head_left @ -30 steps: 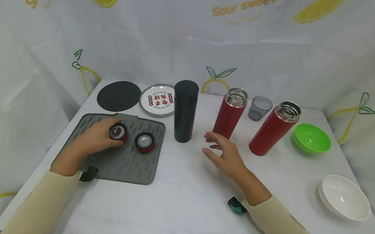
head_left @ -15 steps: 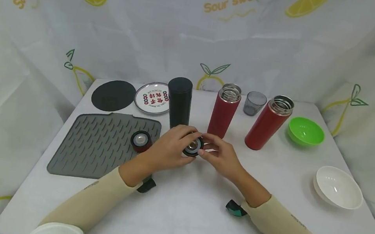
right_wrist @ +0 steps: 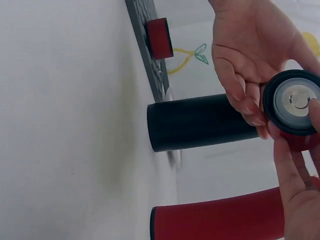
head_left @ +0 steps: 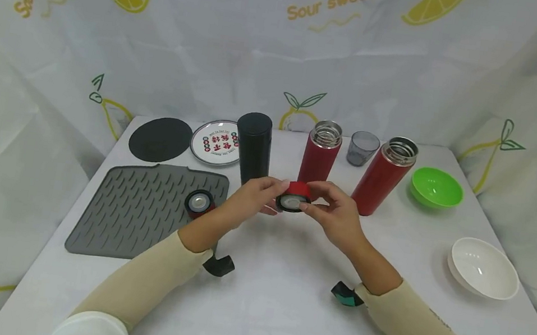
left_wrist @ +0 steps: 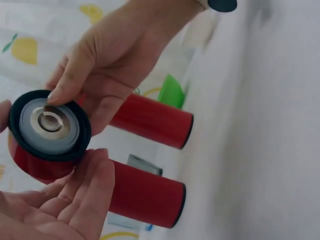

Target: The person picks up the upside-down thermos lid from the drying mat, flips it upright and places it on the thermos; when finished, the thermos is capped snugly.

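Fingers of both hands pinch one red lid (head_left: 293,196) and hold it up above the white table (head_left: 271,303), just in front of the black bottle (head_left: 253,147) and a red bottle (head_left: 320,152). The left hand (head_left: 255,200) grips its left side, and the right hand (head_left: 335,210) grips its right side. Its open underside, with a silver middle, faces the person.

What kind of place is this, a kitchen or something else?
Probably a staged tabletop set, not a real kitchen: a white table walled in by a lemon-print cloth backdrop, with drinkware laid out, such as two open red flasks and a grey drying mat.
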Motion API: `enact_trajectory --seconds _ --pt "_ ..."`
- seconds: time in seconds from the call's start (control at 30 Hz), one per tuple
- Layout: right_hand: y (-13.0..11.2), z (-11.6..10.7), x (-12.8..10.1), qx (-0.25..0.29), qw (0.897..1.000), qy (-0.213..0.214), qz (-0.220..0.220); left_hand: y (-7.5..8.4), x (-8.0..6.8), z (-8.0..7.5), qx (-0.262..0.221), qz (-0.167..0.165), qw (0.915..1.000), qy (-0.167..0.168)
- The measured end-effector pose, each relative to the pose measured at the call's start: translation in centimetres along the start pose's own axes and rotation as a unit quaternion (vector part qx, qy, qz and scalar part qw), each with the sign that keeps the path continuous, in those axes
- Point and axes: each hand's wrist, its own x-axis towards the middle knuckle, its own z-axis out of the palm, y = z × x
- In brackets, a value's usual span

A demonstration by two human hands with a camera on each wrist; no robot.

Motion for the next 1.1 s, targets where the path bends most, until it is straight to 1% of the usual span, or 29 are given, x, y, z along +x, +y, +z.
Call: enact_trajectory --seconds 0.03,0.1,0.17,0.2,0.3,0.37,0.4,0.43,0.47,0.53,0.6,0.63,0.7,0.77,0.87,0.9,0.97,1.07,1.1 --pt "-0.1 0.0 0.0 -0.003 1.0 -0.001 -0.009 0.1 0.1 -0.1 -0.029 -0.013 0.9994 -0.012" --pt "-0.2 0.0 0.0 -0.011 1.0 -0.005 -0.029 0.2 0.3 -0.1 -0.07 -0.024 0.9967 -0.034" --pt "-0.3 -0.1 -0.1 -0.029 0.998 -0.01 -0.051 0.2 0.2 -0.1 -0.08 -0.022 0.9956 -0.042" --pt "-0.3 -0.2 -0.1 -0.041 0.997 -0.011 -0.065 0.2 0.2 -0.1 -0.076 -0.015 0.9961 -0.042" --pt "-1.1 -0.7 -0.2 -0.077 0.99 0.018 -0.119 0.9 0.2 0.1 -0.03 0.039 0.9986 -0.02" --pt "-1.5 -1.0 -0.1 -0.102 0.983 0.057 -0.145 1.8 0.4 0.3 0.0 0.092 0.9957 0.003" --pt "-1.6 -1.1 0.1 -0.109 0.979 0.08 -0.149 2.3 0.6 0.5 0.014 0.123 0.9921 0.016" --pt "-1.7 -1.1 0.3 -0.115 0.978 0.102 -0.144 3.0 0.9 0.7 0.032 0.162 0.9856 0.033" --pt "-1.5 -1.2 0.7 -0.115 0.978 0.116 -0.131 3.6 1.2 0.8 0.042 0.198 0.9781 0.046" --pt "-0.9 -1.1 1.6 -0.098 0.982 0.136 -0.087 4.7 2.2 1.2 0.059 0.266 0.9594 0.074" --pt "-0.1 -1.1 2.6 -0.061 0.988 0.138 -0.037 5.5 3.5 1.6 0.075 0.312 0.9412 0.105" --pt "0.3 -1.0 3.1 -0.042 0.99 0.134 -0.012 5.8 4.2 1.8 0.084 0.325 0.934 0.124" --pt "1.2 -1.0 4.0 -0.007 0.992 0.12 0.031 6.1 5.4 2.1 0.087 0.316 0.9324 0.152" --pt "2.4 -1.0 4.7 0.011 0.992 0.105 0.064 6.3 6.5 2.3 0.087 0.302 0.9331 0.175" --pt "4.0 -1.1 5.3 -0.001 0.991 0.092 0.095 6.4 7.5 2.3 0.074 0.277 0.9367 0.201" --pt "4.5 -1.2 5.3 -0.006 0.991 0.092 0.099 6.5 7.8 2.3 0.066 0.275 0.937 0.205" --pt "5.1 -1.4 5.1 -0.019 0.99 0.094 0.106 6.6 8.1 2.2 0.046 0.267 0.9407 0.204" --pt "5.2 -1.5 4.7 -0.024 0.99 0.089 0.105 6.5 8.3 2.1 0.022 0.259 0.9463 0.192" --pt "4.7 -1.5 4.5 -0.026 0.991 0.086 0.103 6.5 8.3 2.1 0.02 0.26 0.9469 0.188"
